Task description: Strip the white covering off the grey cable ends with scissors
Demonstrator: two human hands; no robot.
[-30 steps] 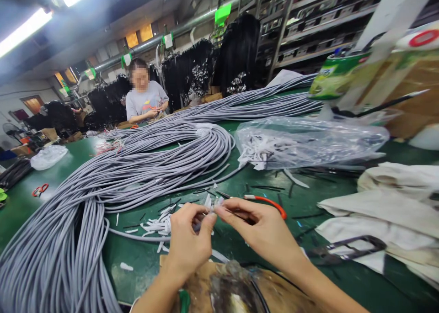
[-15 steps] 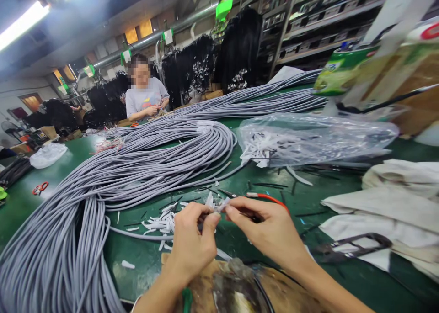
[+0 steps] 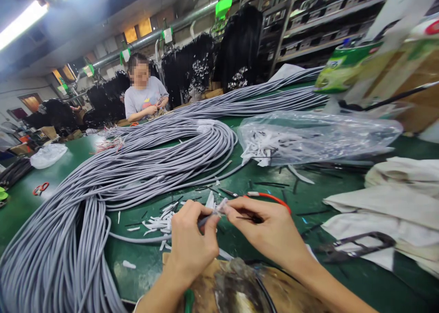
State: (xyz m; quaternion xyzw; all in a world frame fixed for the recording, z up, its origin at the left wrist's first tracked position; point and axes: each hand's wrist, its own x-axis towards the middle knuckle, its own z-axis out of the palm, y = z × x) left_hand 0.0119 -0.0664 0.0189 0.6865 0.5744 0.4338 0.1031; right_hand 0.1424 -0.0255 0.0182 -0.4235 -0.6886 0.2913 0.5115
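One left hand (image 3: 194,237) curled round a grey cable (image 3: 204,220), right hand (image 3: 267,224) angled in, pinch-tight on its whitish end (image 3: 221,207).

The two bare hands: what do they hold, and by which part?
The left hand pinches a round grey cable, apparently near its end; the right hand pinches whitish translucent material there.
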